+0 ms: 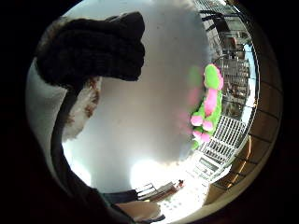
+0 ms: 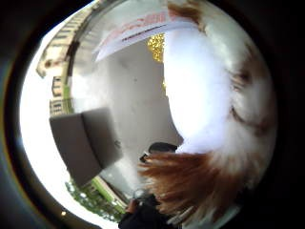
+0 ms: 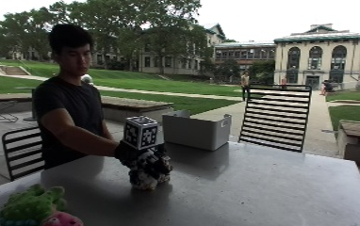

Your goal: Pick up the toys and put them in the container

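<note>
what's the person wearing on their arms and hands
The right hand wears a black glove; in the little finger side palm view its fingers show a thick, ribbed black knit. The arm above it is bare below the short sleeve of a black t-shirt. The other hand is not in view.

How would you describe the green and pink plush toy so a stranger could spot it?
Start at the grey metal table and go to its near corner, away from the grey plastic container. The green and pink plush toy lies there alone, the only brightly coloured thing on the tabletop.
</note>
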A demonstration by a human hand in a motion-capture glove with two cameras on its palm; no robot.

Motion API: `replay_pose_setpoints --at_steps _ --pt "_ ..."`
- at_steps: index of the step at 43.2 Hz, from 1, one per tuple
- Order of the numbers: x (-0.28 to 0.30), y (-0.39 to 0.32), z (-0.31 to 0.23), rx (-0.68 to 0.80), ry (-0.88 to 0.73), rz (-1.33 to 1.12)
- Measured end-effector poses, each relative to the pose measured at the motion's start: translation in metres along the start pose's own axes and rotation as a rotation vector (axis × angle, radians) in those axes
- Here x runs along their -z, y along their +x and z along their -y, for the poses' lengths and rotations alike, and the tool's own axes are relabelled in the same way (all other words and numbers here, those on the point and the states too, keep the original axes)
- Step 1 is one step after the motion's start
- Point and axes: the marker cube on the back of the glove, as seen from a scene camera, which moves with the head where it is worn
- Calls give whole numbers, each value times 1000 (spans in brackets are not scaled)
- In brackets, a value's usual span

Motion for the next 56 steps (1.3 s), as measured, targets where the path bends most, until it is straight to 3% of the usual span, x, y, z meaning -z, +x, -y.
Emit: replay_pose_setpoints --at_steps 28,42,56 --pt "-4 -6 1 -94 93 -72" --pt "8 -10 -6 -155 -9 74" --pt "110 -69 -31 -88 80 122"
